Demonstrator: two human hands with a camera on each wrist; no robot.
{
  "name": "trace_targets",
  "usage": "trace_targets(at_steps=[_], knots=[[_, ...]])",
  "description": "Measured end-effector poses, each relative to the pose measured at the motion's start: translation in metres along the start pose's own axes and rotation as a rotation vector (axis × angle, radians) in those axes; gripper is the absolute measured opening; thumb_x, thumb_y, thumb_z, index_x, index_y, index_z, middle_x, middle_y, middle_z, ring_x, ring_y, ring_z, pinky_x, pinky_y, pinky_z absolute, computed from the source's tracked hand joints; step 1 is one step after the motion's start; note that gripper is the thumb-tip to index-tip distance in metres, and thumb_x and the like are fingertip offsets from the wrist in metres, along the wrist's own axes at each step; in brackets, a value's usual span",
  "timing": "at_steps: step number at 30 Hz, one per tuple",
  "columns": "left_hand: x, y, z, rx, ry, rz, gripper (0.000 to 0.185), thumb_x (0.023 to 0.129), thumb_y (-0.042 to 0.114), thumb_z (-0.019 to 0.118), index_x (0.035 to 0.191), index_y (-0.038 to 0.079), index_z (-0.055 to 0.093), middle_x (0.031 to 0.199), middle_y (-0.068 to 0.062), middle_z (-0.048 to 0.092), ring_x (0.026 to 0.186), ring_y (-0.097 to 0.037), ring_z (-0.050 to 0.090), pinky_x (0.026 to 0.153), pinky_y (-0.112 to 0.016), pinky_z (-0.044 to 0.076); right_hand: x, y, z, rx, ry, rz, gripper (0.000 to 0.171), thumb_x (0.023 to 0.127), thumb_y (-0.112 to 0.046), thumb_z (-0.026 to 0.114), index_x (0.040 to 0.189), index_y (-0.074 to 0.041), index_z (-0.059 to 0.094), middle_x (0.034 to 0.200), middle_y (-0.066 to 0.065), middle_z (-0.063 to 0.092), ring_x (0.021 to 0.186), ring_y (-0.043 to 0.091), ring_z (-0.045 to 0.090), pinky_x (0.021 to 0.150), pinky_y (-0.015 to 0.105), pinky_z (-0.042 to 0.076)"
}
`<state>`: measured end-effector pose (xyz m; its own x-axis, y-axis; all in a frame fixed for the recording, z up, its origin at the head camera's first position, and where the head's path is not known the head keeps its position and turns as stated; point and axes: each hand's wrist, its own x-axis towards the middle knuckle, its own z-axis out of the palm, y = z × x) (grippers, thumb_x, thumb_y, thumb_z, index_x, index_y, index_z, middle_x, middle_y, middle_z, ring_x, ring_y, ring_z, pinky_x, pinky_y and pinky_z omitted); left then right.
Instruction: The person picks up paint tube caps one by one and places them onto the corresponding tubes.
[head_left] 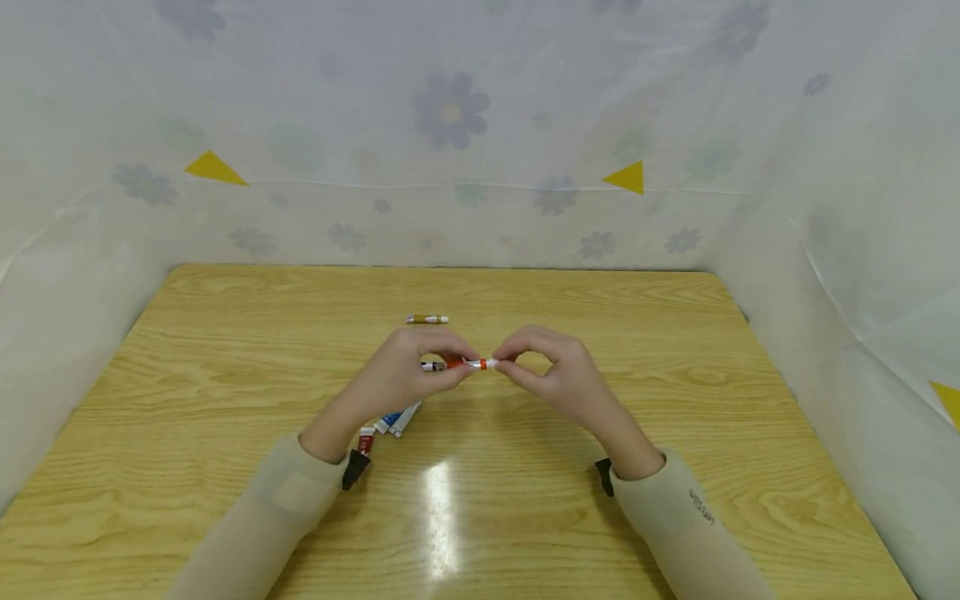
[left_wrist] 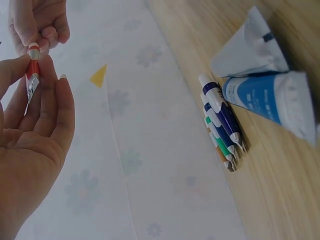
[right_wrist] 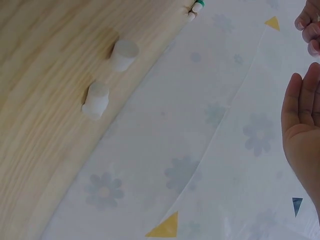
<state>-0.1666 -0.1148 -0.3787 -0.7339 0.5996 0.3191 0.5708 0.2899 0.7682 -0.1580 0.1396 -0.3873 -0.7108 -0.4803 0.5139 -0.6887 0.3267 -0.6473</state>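
Beside left hand (head_left: 405, 372): pens (left_wrist: 222, 127), tubes (left_wrist: 272, 97).

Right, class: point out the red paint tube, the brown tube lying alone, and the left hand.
red paint tube (head_left: 459, 364), head view, its red middle.
brown tube (head_left: 427, 319), head view, its body.
left hand (head_left: 408, 367), head view, its back.

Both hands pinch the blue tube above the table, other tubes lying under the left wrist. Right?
Not quite: the tube both hands pinch is red, not blue, as the head view shows. The left hand and right hand do hold it above the table; other tubes lie under the left wrist.
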Motion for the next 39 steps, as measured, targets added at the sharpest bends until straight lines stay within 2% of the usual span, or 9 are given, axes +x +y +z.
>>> trace_targets(at_steps=[8,22,25,32,39], knots=[[-0.0002,0.0005,0.0014,0.016,0.02,-0.006,0.012,0.097,0.014,0.073,0.108,0.015,0.079,0.102,0.001,0.076,0.089,-0.007,0.07,0.077,-0.026,0.061,-0.0001,-0.0014,-0.0004,-0.001,-0.004,0.007,0.013,0.091,-0.002,0.076,0.099,-0.012,0.077,0.097,0.003,0.076,0.088,0.012,0.07,0.083,0.027,0.06],[-0.0004,0.0022,0.0027,0.026,0.043,0.017,0.011,0.096,0.013,0.074,0.106,0.015,0.079,0.104,0.0,0.078,0.09,-0.009,0.071,0.075,-0.035,0.061,0.0004,-0.003,-0.0014,0.008,-0.023,0.048,0.008,0.093,-0.005,0.075,0.098,-0.012,0.076,0.097,0.001,0.076,0.089,0.011,0.07,0.085,0.029,0.059],[-0.0006,0.0026,0.0027,0.024,0.044,0.016,0.011,0.096,0.013,0.074,0.106,0.015,0.079,0.104,0.0,0.078,0.09,-0.008,0.07,0.076,-0.035,0.062,0.0001,-0.0025,-0.0013,0.006,-0.028,0.041,0.008,0.094,-0.005,0.075,0.098,-0.011,0.076,0.097,0.001,0.075,0.09,0.011,0.069,0.085,0.028,0.059],[-0.0007,0.0037,0.0026,0.017,0.052,0.009,0.01,0.096,0.014,0.074,0.105,0.017,0.079,0.102,0.002,0.077,0.089,-0.007,0.07,0.074,-0.034,0.06,0.0001,-0.0018,-0.0015,-0.003,-0.033,0.03,0.007,0.094,-0.005,0.074,0.098,-0.011,0.076,0.098,0.001,0.075,0.091,0.011,0.069,0.086,0.035,0.059],[-0.0007,0.0052,0.0019,0.038,0.058,0.009,0.01,0.096,0.015,0.074,0.105,0.016,0.08,0.102,0.001,0.078,0.087,-0.007,0.069,0.073,-0.032,0.06,-0.0011,0.0001,-0.0025,-0.028,-0.009,-0.021,0.017,0.09,-0.002,0.077,0.105,-0.012,0.076,0.1,0.002,0.075,0.089,0.012,0.068,0.086,0.031,0.058]])
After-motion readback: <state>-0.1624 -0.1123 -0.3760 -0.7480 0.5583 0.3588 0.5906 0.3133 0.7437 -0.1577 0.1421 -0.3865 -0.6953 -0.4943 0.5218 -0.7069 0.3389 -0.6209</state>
